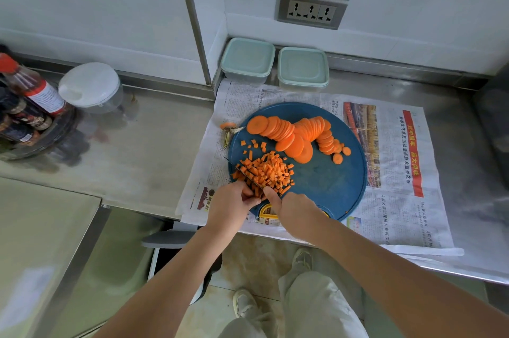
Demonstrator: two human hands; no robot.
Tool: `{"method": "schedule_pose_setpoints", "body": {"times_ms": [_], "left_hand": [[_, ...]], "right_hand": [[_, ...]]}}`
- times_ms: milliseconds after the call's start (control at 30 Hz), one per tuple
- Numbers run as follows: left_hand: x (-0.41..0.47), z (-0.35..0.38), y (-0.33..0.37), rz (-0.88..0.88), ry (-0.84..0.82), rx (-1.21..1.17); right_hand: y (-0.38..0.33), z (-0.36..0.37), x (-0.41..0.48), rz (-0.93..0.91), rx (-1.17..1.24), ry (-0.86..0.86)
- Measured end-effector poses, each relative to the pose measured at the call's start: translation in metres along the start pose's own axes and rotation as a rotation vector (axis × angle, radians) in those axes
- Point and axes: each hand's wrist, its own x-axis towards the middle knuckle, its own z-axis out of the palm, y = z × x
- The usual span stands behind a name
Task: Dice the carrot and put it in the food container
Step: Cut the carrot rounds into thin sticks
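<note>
- Two bare forearms reach in from the bottom edge towards the bench [143, 142]; below them are pale trousers and light shoes on a tiled floor
- left hand [234, 204] sits at the near rim of a round blue cutting board [330, 183]; its fingers curl down onto the near edge of the diced carrot [265, 171], just beside the blade
- right hand [293, 206], close to the right of the left one, grips the knife [243, 172]; the handle is hidden under the palm, the forefinger lies along the spine, and the thin blade runs away to the upper left through the pile of cubes
- beyond both hands, on the far half of the board, lie the carrot slices [289, 133], fanned in overlapping rows and still round
- carrot top [228, 128] rests at the board's far-left rim, on the newspaper [399, 172] spread under the board
- well beyond the hands, against the wall, stand two pale green food containers [248, 60] side by side, lids on
- far to the left of the hands stand a red-capped bottle [33, 87] and a clear jar [91, 87] with a white lid
</note>
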Motion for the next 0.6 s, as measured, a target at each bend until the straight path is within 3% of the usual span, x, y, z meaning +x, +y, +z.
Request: {"method": "schedule_pose_setpoints", "body": {"times_ms": [200,367,600], "left_hand": [[0.000,0.000,0.000,0.030,0.024,0.006],[-0.005,0.001,0.000,0.053,0.068,-0.002],[-0.017,-0.005,0.002,0.021,0.087,-0.039]], "right_hand": [[-0.010,0.001,0.004,-0.070,-0.110,0.035],[-0.014,-0.002,0.004,-0.019,0.106,0.028],[-0.004,-0.017,-0.002,-0.044,0.140,-0.075]]}}
